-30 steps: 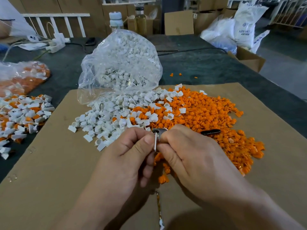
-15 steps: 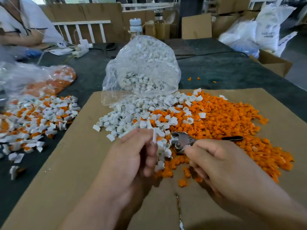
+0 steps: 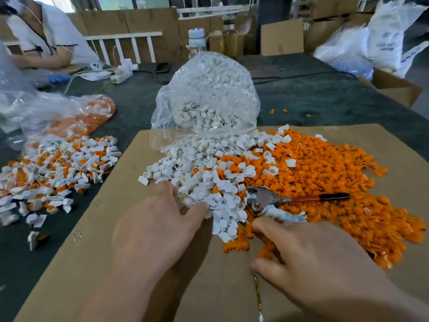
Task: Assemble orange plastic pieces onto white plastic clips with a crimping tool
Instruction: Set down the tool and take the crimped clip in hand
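White plastic clips (image 3: 204, 173) spill from a clear bag onto the brown cardboard sheet (image 3: 111, 233). Beside them on the right lies a wide heap of orange plastic pieces (image 3: 329, 168). The crimping tool (image 3: 267, 201) lies on the heaps where they meet, its red and black handle pointing right, with no hand on it. My left hand (image 3: 160, 226) reaches into the near edge of the white clips, forefinger and thumb spread, touching them. My right hand (image 3: 311, 259) rests just below the tool, forefinger and thumb apart over the nearest orange pieces.
A clear bag of white clips (image 3: 206, 101) stands behind the heaps. On the dark table at the left lies a pile of joined white-and-orange parts (image 3: 53, 168) and a bag of orange pieces (image 3: 81, 117). A person sits at far left (image 3: 44, 40). Boxes and sacks stand at the back right.
My hands came apart from the tool held between them. The tool now lies on the heap. My left hand moved into the white clips, my right hand down to the orange pieces.
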The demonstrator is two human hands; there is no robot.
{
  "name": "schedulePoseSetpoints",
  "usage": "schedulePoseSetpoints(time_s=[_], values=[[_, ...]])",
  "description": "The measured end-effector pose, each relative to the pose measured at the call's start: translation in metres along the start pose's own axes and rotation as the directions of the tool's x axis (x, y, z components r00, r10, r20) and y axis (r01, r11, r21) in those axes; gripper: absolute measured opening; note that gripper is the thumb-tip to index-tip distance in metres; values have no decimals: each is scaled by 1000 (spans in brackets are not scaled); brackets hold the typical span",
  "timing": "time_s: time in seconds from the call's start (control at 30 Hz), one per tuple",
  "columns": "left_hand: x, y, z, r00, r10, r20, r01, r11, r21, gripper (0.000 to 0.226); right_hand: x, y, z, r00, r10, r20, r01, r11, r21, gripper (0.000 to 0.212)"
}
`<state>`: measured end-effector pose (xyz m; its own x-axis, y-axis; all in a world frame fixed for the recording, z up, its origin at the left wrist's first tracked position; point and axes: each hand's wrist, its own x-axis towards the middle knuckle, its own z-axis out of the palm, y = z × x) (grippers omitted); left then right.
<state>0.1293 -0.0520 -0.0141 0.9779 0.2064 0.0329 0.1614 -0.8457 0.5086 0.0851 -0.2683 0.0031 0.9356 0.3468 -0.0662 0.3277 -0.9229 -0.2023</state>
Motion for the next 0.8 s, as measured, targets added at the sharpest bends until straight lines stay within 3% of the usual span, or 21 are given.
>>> schedulePoseSetpoints(time_s=[0.13,0.23,0.47,0.63,0.8], values=[[2,-4,-3,986,-31,163,12,993,118,94,2,4,5,996,-20,-83,14,997,-75,33],[2,-4,-2,966,0,259,-40,988,151,99,3,6,8,994,-35,-106,25,996,-89,26],[2,-6,5,958,160,237,-191,975,113,48,5,7,12,990,-24,-137,8,993,-117,14],[-1,-5,6,941,237,242,-251,967,29,31,4,7,12,988,-9,-154,-8,994,-111,15],[-9,4,3,901,306,307,-333,942,39,54,4,8,13,990,-18,-140,6,996,-90,22]])
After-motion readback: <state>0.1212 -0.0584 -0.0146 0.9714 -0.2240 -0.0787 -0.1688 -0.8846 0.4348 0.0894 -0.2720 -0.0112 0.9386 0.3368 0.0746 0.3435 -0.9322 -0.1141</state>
